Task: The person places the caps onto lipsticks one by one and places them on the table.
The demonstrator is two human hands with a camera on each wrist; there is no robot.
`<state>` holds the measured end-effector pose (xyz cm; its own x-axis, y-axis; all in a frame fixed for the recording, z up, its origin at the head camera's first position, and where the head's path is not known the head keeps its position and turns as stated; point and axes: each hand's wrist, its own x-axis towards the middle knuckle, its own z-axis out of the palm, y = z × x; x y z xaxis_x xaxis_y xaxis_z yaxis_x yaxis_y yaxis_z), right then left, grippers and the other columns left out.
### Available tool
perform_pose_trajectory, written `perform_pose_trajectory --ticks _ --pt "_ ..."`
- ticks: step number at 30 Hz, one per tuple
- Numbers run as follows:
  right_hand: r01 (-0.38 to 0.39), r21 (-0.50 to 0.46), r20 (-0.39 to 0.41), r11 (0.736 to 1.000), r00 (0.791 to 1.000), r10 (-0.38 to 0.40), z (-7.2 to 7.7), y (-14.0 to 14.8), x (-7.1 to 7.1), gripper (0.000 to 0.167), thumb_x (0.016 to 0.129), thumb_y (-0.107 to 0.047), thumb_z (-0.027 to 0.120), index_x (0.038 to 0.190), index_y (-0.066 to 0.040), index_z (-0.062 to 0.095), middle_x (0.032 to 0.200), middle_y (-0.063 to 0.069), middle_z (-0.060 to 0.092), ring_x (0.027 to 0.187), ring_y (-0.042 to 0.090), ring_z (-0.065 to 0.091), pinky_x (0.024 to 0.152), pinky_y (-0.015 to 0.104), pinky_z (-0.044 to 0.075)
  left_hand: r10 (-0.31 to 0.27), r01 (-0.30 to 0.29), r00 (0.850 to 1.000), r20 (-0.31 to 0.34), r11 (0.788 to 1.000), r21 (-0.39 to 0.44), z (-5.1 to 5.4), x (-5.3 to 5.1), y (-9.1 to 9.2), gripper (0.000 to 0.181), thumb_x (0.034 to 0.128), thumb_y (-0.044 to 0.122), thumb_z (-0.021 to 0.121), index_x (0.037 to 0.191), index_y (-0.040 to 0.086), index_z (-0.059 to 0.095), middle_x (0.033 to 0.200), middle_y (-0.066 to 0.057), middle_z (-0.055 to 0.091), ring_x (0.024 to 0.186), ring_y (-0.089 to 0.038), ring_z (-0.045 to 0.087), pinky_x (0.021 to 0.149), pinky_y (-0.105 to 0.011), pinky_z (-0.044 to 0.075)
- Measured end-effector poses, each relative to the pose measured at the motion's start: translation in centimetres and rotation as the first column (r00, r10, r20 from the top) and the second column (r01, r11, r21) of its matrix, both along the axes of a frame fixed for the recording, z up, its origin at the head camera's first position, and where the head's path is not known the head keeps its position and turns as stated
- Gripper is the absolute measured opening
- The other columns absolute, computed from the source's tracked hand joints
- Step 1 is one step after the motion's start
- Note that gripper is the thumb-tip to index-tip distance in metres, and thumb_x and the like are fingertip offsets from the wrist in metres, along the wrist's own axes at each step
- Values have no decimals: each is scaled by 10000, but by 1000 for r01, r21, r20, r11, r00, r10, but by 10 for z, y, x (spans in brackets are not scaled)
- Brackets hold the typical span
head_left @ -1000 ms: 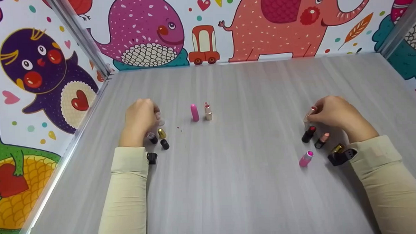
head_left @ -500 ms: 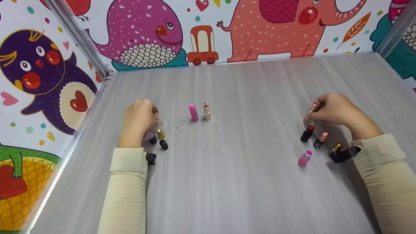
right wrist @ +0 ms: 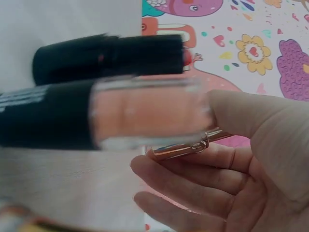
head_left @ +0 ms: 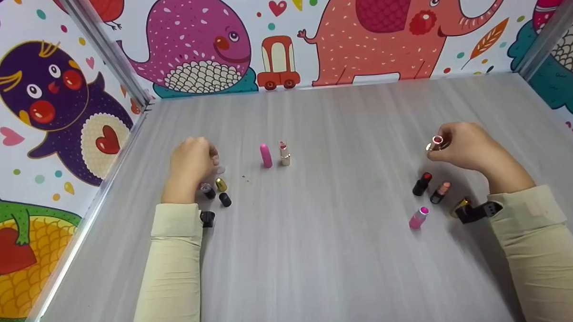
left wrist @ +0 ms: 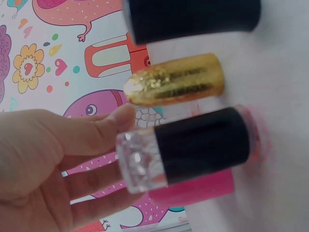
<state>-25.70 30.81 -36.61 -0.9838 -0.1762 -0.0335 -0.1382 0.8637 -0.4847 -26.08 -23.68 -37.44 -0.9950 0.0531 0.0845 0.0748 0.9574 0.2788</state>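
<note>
On the left, my left hand (head_left: 191,162) pinches a small clear cap (head_left: 221,169) standing on the table. In the left wrist view, a black cap with a clear faceted top (left wrist: 203,147) hides most of that grip. Beside it stand a gold cap (head_left: 221,184) and a plain black cap (head_left: 225,199). My right hand (head_left: 467,145) holds a rose-gold lipstick (head_left: 437,141) tilted above the table, its red end facing the head camera. Nearest to this hand are a black lipstick with red tip (head_left: 421,184) and a peach lipstick (head_left: 440,193).
A pink lipstick tube (head_left: 266,155) and another gold lipstick (head_left: 285,154) stand upright at the middle left. An uncapped pink lipstick (head_left: 418,217) and a gold one (head_left: 464,204) stand at the right. Printed walls border the grey table (head_left: 337,235).
My right hand has lifted the rose-gold lipstick off the table, moved slightly right and back, and tilted its end toward the head camera. The left hand has stayed in place.
</note>
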Motion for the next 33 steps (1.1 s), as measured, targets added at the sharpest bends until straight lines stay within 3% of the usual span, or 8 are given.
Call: perform_pose_trajectory --ticks 9,14,22,28,33 --pt "58 -83 -20 995 998 -60 22 -11 16 213 909 -166 818 913 -38 647 909 119 730 810 237 648 629 281 511 8 -8 1000 2 1000 10 -2 1 1 95 960 24 743 1015 -24 804 1024 -220 754 965 -416 688 938 -577 558" --pt "48 -118 -24 992 998 -51 34 -17 26 222 935 -194 830 990 -51 669 1024 177 761 923 297 652 647 248 527 5 -5 1000 -5 1000 0 -2 2 1 108 963 24 731 1022 -30 804 1029 -226 757 975 -425 696 934 -577 563" --pt "-47 -111 -95 993 995 37 50 -30 42 205 915 -228 875 1056 -97 805 973 74 775 925 234 662 678 271 508 7 -7 1000 5 1000 2 -1 1 1 115 964 34 744 1045 -26 799 1042 -220 757 975 -417 696 944 -569 563" --pt "-139 -90 -162 986 979 123 52 -37 49 187 893 -228 897 1036 -125 834 911 26 776 895 226 663 649 277 499 -4 4 1000 15 1000 -15 -2 0 1 122 965 43 746 1057 -24 788 1037 -214 757 962 -411 703 912 -570 571" --pt "-154 -98 -177 983 975 135 50 -41 49 194 881 -219 908 1036 -125 840 904 30 780 897 239 679 614 249 512 -14 15 1000 25 999 -40 -3 -2 1 244 975 43 726 1207 -19 768 1162 -219 762 1101 -441 709 968 -585 561"
